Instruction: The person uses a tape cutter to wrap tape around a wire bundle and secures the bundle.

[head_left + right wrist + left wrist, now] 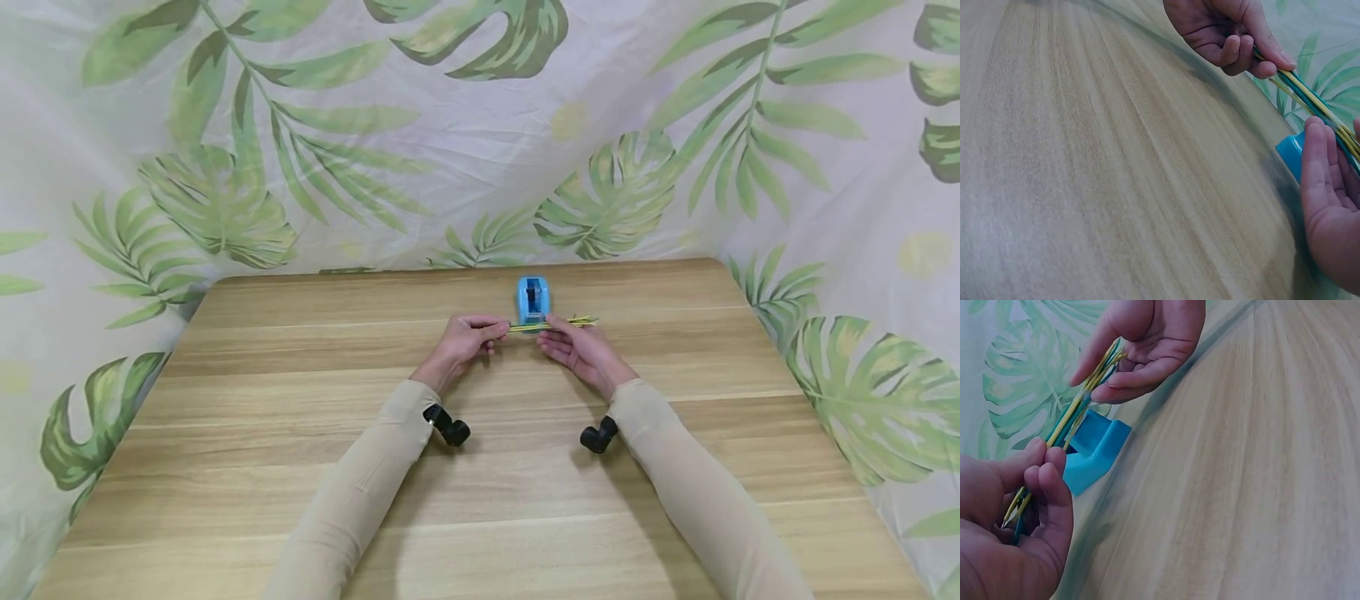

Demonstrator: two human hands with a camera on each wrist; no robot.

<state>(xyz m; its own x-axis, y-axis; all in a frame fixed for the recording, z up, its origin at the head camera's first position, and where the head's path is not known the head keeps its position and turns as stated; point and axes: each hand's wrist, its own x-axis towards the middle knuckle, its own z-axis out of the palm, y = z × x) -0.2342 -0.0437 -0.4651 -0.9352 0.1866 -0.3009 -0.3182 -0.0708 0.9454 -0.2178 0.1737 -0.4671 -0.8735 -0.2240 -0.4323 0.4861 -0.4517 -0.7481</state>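
A bundle of thin yellow and green wires (522, 327) stretches sideways between my two hands. My left hand (471, 337) pinches its left end between thumb and fingertips; loose tips poke out below the palm in the left wrist view. Farther along the bundle (1071, 415), my right hand (581, 350) holds it between thumb and fingers, and the fanned right ends stick out past the hand. A pale shiny patch shows on the wires (1337, 119) by the right fingertips. Just behind the bundle stands a blue tape dispenser (533, 290), its front partly covered by the wires.
The wooden table (337, 367) runs back to a leaf-patterned cloth (480, 133) that hangs behind it and along both sides. The dispenser sits near the table's far edge. A small black camera (452, 429) is strapped to each sleeved wrist.
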